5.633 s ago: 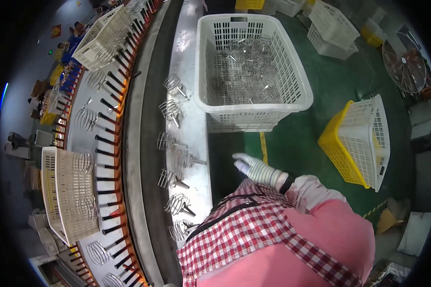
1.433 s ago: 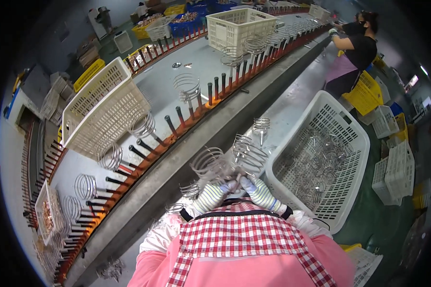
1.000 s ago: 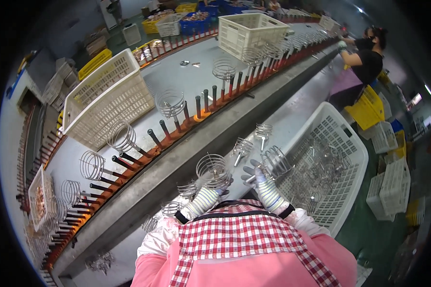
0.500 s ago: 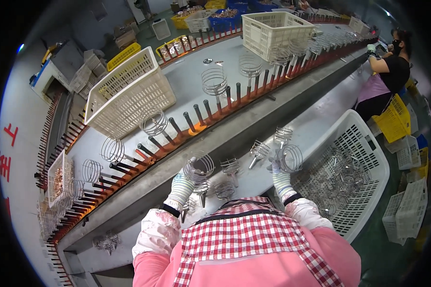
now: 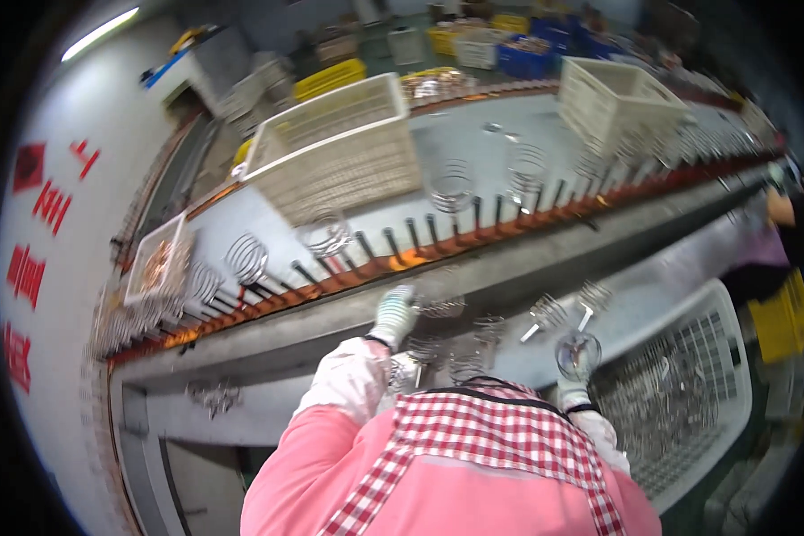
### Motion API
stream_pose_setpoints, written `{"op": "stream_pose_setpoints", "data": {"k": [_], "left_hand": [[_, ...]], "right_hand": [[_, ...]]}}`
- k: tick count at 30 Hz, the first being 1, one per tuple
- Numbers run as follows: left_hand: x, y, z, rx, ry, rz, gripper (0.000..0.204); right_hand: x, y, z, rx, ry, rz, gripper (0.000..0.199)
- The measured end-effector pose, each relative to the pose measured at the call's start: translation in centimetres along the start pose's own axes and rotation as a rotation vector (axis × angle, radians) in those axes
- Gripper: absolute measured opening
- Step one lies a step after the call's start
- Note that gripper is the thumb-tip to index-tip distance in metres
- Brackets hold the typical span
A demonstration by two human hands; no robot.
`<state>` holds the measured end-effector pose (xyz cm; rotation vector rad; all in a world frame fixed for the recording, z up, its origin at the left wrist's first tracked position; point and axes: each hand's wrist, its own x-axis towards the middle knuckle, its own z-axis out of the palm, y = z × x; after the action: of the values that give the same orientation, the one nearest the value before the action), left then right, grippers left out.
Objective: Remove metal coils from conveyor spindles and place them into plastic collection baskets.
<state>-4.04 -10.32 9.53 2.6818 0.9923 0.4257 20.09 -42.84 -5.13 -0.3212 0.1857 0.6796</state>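
My left hand (image 5: 396, 314), in a striped white glove, is closed on a coiled wire piece (image 5: 439, 305) beside the near metal ledge of the line; motion blurs it. Near the basket, my right hand (image 5: 573, 394) grips another coiled wire piece (image 5: 579, 355), its round loops turned upward. Between the hands several coiled wire pieces lie on the bench, among them a blurred coil (image 5: 466, 364). Farther right on the bench rest a stemmed coil (image 5: 545, 314) and a second stemmed coil (image 5: 593, 302).
Dark pegs (image 5: 411, 234) line an orange-edged conveyor, several bearing wire coils (image 5: 452, 186). White crates (image 5: 339, 165) stand on its grey top. At my right, a large white basket (image 5: 732, 357) holds many wire pieces. Beyond it is a co-worker (image 5: 768, 234), partly blurred.
The view has swung left, so the scene shifts rightward. My left hand has moved forward with its coil toward the line's ledge; my right hand has drawn closer to my body, still gripping a coil.
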Motion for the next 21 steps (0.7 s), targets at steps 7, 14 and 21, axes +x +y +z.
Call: {"op": "stream_pose_setpoints", "data": {"k": [7,14,21], "left_hand": [[-4.4,-1.1,-2.6,0.062,0.017,0.051,0.019],[-4.7,-0.7,-3.0,0.068,-0.036,0.053,0.023],[-7.4,-1.9,-3.2,0.104,-0.015,0.004,0.020]], "right_hand": [[-2.2,1.2,-1.4,-0.813,0.100,-0.057,0.019],[0.4,-2.0,-17.8,-1.641,-0.110,-0.504,0.038],[-4.5,0.9,-4.2,-1.861,-0.096,-0.375,0.042]]}}
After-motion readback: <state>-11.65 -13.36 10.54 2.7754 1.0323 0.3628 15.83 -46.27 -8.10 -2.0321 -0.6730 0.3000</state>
